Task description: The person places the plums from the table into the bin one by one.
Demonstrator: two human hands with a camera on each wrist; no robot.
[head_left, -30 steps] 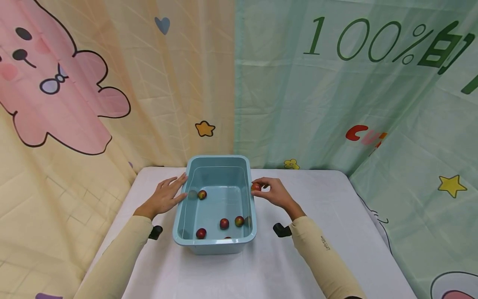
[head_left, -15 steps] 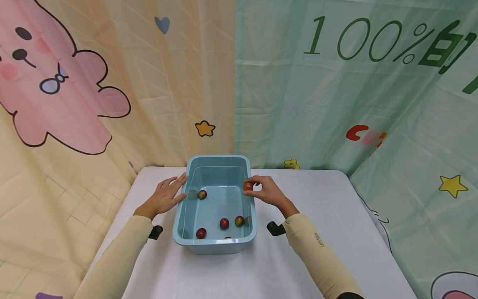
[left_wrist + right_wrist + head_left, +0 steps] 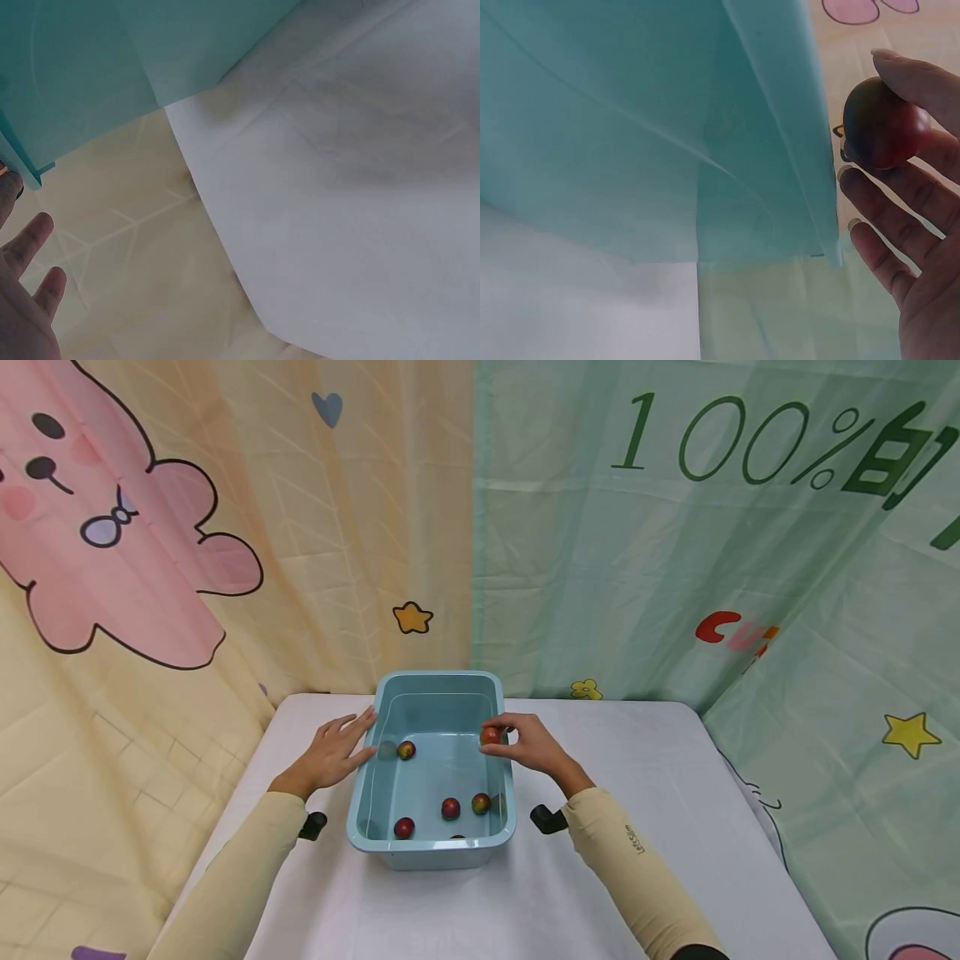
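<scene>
A light-blue plastic tub (image 3: 431, 846) stands lengthwise on the table. My left hand (image 3: 330, 760) rests on its left rim with the fingers spread and fairly straight. In the left wrist view, fingertips (image 3: 34, 229) show beside the tub's outer wall. My right hand (image 3: 538, 747) pinches a red-and-green plum (image 3: 491, 737) between thumb and fingers, over the right rim. From the right wrist, the plum (image 3: 885, 124) shows whole, with the lower fingers extended. Several similar plums lie on the tub floor, one (image 3: 406, 750) near the left wall and another (image 3: 403, 828) near the front.
The tub sits on a white-clothed table (image 3: 600, 877). Printed curtains (image 3: 585, 568) hang close behind the table and along both sides. A black wrist mount (image 3: 547, 819) sticks out from the right sleeve, and a similar mount (image 3: 312, 826) from the left.
My right hand has moved left with the plum, from just outside the tub's right rim to over its inner edge. The left hand and the plums in the tub have stayed put.
</scene>
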